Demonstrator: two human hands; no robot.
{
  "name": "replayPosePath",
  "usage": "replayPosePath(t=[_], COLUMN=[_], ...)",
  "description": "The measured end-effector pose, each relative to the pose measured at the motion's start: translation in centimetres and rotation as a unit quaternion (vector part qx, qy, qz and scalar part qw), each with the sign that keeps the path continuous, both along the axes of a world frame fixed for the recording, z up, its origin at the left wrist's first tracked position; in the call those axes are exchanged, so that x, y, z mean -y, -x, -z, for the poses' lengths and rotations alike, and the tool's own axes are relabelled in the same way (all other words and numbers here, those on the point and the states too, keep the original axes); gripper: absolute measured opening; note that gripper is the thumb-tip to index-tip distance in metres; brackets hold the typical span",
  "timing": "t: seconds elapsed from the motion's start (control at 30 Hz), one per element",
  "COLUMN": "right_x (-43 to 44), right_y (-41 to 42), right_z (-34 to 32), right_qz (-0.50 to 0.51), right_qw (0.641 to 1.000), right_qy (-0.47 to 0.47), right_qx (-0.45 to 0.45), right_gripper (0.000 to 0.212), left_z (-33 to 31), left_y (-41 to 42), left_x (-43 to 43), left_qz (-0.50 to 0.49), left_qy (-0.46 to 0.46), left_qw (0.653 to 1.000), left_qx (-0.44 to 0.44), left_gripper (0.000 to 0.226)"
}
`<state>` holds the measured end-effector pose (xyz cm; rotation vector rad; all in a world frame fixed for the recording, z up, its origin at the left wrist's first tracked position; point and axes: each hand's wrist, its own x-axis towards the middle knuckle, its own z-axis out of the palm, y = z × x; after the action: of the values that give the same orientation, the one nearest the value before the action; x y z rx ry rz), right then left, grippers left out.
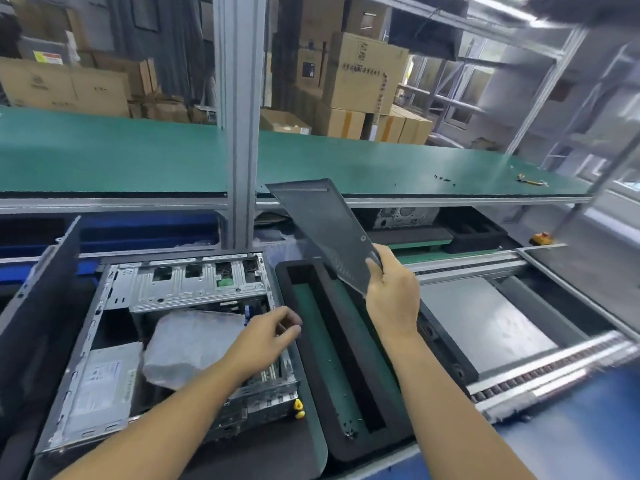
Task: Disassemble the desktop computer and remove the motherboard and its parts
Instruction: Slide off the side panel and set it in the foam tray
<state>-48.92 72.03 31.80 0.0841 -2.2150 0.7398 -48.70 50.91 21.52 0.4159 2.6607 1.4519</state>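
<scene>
Black perforated panel (pixel 329 233) held at centre.
Right grip (pixel 391 299) pinches it; left grip (pixel 266 336) slack, empty, over grey metal case (pixel 194 282).

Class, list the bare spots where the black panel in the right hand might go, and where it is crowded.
Free: the green shelf left of the grey post; the grey plate between foam tray and roller rail. Crowded: the open case, under the left hand; screws dot the shelf's right end.
</scene>
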Motion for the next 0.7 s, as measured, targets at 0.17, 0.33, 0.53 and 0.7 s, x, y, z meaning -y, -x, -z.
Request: replayPosePath(t=[0.17, 0.33, 0.53, 0.7], right_x=[-3.7, -7.1, -12.2, -16.4], right_y=[0.4, 1.5, 5.3, 10.1], right_z=[-0.6, -0.7, 0.2, 0.6], right_qz=[0.073, 0.135, 0.202, 0.220], right_qw=[0.996, 0.987, 0.970, 0.963], right_qy=[0.004, 0.035, 0.069, 0.042], right_qx=[0.043, 0.084, 0.120, 0.149], right_gripper=[0.021, 0.023, 0.024, 0.023], left_z=[0.5, 1.4, 2.9, 3.9], left_y=[2.8, 4.4, 8.4, 12.1], left_x=[-3.0, -6.1, -10.4, -15.2], left_qz=[0.042, 0.064, 0.082, 0.029], left_qy=[-0.028, -0.084, -0.098, -0.127], left_qw=[0.998, 0.992, 0.984, 0.977], left_qx=[0.033, 0.074, 0.127, 0.168], left_gripper=[0.008, 0.010, 0.010, 0.009])
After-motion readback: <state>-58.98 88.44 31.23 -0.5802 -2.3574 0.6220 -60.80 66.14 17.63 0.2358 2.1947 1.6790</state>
